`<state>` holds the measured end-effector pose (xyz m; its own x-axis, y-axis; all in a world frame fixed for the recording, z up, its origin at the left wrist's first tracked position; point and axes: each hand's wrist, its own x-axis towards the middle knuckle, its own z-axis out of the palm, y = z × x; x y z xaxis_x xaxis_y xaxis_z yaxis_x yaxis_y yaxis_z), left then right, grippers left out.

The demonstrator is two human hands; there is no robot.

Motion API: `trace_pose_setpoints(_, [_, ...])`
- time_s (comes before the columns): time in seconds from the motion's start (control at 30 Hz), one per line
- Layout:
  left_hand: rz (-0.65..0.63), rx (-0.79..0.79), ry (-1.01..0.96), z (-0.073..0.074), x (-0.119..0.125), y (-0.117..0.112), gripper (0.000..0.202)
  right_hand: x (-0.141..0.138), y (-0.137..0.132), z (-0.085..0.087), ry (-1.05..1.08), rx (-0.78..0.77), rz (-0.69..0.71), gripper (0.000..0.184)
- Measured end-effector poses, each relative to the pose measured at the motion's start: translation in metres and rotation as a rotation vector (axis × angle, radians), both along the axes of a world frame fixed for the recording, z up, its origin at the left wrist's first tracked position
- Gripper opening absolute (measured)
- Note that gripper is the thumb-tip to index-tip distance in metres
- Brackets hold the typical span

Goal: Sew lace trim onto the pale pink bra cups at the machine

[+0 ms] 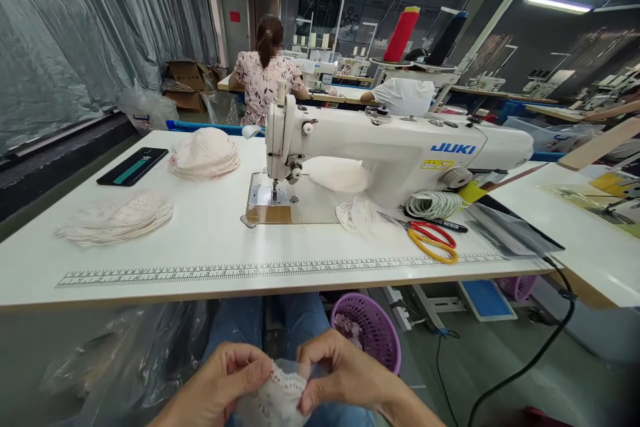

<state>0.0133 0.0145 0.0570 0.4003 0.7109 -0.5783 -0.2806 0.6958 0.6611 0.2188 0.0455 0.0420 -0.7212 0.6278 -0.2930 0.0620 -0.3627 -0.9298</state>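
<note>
Above my lap, a piece of white lace fabric with a scalloped, holed edge is stretched between my two hands. My left hand pinches its left side between thumb and fingers. On the other side, my right hand grips the edge between thumb and curled forefinger. The lower part of the lace runs out of the picture. Beyond the table edge stands a white sewing machine, its needle over the metal plate. More white lace lies by the machine's base.
Stacks of pale fabric and lace pieces lie left on the table, near a black phone-like slab. Scissors and a cord coil sit right. A purple basket stands below. A co-worker sits ahead.
</note>
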Motion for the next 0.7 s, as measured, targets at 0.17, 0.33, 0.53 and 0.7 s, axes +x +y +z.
trace_pose_setpoints(0.17, [-0.052,0.044,0.086,0.000,0.001,0.005,0.056,-0.004,0.000,-0.006,-0.004,-0.091,-0.063,0.042])
trace_pose_setpoints(0.33, [-0.171,0.086,0.074,-0.006,-0.007,0.013,0.063,-0.004,0.003,-0.016,-0.005,-0.167,-0.105,0.045])
trace_pose_setpoints(0.53, [-0.235,0.124,0.055,-0.022,-0.012,0.018,0.056,-0.005,0.009,-0.022,0.029,-0.182,-0.071,0.045])
trace_pose_setpoints(0.7, [-0.250,0.124,0.008,-0.030,-0.017,0.013,0.058,-0.008,0.007,-0.030,0.047,-0.269,-0.097,0.044])
